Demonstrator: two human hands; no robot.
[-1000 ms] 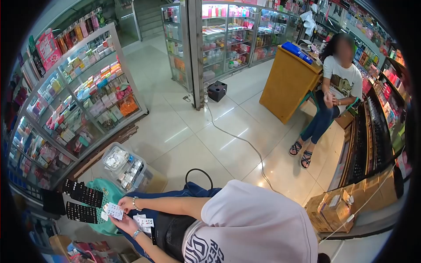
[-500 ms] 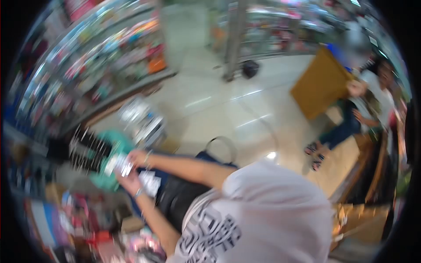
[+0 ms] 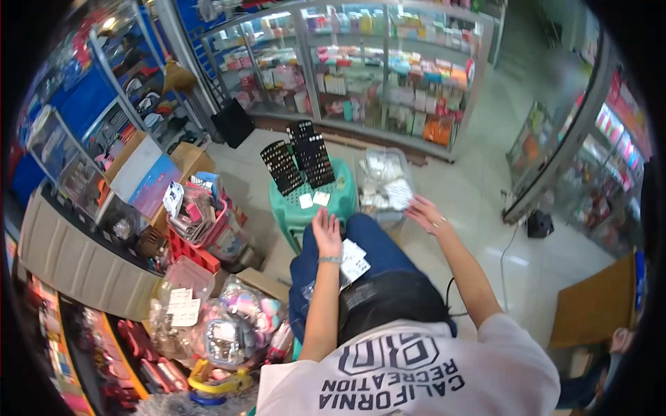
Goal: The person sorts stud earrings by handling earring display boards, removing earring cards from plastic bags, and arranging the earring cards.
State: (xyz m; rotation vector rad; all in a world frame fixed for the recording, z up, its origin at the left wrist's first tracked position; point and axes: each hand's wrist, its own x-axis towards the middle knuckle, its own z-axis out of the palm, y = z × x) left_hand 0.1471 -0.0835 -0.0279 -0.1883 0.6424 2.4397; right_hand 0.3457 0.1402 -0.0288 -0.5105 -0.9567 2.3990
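My left hand is palm up with its fingers stretched out, holding nothing, just in front of the green plastic stool. Two small white cards lie on the stool's near edge. Behind them stand black display boards with rows of small items. To the right, my right hand reaches to the clear plastic bin. Its fingertips meet the edge of a white striped packet and seem to pinch it. More white packets fill the bin. Printed white cards rest on my lap.
At left are a pink basket of goods, an opened cardboard box and bagged items. Glass display cabinets line the back. A black box stands by them. A brown panel is at right.
My view has turned toward the stool. Both hands were together on a shiny clear packet; now they are apart, the left empty and the right at the bin.
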